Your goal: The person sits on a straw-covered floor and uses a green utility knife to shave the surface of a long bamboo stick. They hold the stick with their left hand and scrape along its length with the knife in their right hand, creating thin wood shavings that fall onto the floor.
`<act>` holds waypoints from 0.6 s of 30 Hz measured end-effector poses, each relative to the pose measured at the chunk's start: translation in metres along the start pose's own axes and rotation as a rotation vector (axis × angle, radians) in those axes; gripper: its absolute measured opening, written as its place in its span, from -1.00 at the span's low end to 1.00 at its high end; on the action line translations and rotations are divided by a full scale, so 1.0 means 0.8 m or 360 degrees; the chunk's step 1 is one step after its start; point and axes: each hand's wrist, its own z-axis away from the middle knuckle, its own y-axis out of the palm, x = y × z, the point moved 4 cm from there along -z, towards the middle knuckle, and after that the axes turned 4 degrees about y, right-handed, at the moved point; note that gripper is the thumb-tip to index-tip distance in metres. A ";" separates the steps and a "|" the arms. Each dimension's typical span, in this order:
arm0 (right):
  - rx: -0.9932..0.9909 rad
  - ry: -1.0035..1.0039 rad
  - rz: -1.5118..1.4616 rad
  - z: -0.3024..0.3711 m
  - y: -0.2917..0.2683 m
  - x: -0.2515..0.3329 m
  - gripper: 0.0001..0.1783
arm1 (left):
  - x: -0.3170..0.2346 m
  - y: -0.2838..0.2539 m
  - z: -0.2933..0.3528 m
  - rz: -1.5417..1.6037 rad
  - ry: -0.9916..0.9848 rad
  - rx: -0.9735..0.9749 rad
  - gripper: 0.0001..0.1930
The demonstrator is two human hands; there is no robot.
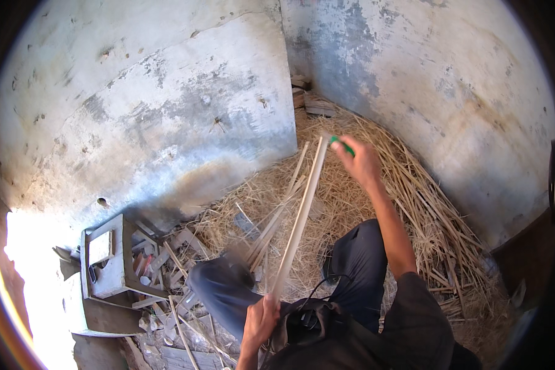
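A long pale strip (302, 213), wood or bamboo by its look, slants up and away from my lap. My left hand (262, 320) is closed round its near end, close to my waist. Out past my right knee, my right hand (361, 161) grips a green-handled tool (341, 145). The tool's working end is too small to make out, and it lies right beside the far tip of the strip. Whether tool and strip touch, I cannot tell. Several thinner strips (277, 219) lie on the shavings just left of the held one.
Pale shavings (351, 197) cover the floor ahead, with a heap of long thin strips (438, 228) along the right wall. At left, a worn wooden stool-like frame (111, 271) stands among scraps. Stained walls (222, 86) meet in a corner ahead; bright light enters from the left.
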 end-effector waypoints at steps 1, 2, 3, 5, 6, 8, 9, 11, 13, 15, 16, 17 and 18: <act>-0.0008 0.0190 0.0120 -0.017 -0.014 -0.023 -0.36 | 0.013 0.000 0.010 0.0049 -0.0050 0.0011 -0.40; -0.0064 0.0177 0.0062 -0.021 -0.022 -0.037 -0.35 | 0.022 -0.002 0.016 0.0094 -0.0100 0.0014 -0.40; -0.0116 0.0165 0.0015 -0.023 -0.034 -0.047 -0.34 | 0.026 -0.003 0.018 0.0203 -0.0137 -0.0015 -0.40; -0.0148 0.0122 -0.0092 -0.021 -0.035 -0.058 -0.35 | 0.031 -0.006 0.019 0.0422 -0.0210 -0.0072 -0.40; -0.0112 0.0086 -0.0149 -0.012 -0.028 -0.050 -0.37 | 0.026 -0.008 0.014 0.0401 -0.0115 -0.0146 -0.42; -0.0050 -0.0006 -0.0365 0.015 -0.012 -0.018 -0.42 | 0.033 -0.011 -0.004 0.0377 -0.0005 -0.0153 -0.44; 0.0052 -0.0017 -0.0436 0.030 -0.006 0.002 -0.42 | 0.031 -0.013 -0.013 0.0361 0.0058 -0.0153 -0.45; 0.0257 -0.0038 -0.0581 0.063 0.006 0.041 -0.44 | 0.010 -0.012 -0.026 0.0326 0.0166 -0.0155 -0.49; 0.0471 -0.0178 -0.0590 0.094 0.017 0.073 -0.51 | -0.002 -0.006 -0.040 0.0328 0.0327 -0.0157 -0.52; 0.0447 -0.0249 -0.0660 0.123 0.012 0.117 -0.57 | -0.014 -0.002 -0.046 0.0300 0.0385 -0.0177 -0.53; 0.0436 -0.0285 -0.0690 0.132 0.008 0.134 -0.61 | -0.019 0.000 -0.048 0.0290 0.0415 -0.0184 -0.53; 0.0448 -0.0372 -0.0649 0.139 0.006 0.144 -0.62 | -0.023 0.001 -0.051 0.0239 0.0407 -0.0175 -0.53; 0.0458 -0.0454 -0.0610 0.146 0.005 0.152 -0.64 | -0.028 0.001 -0.052 0.0184 0.0397 -0.0162 -0.53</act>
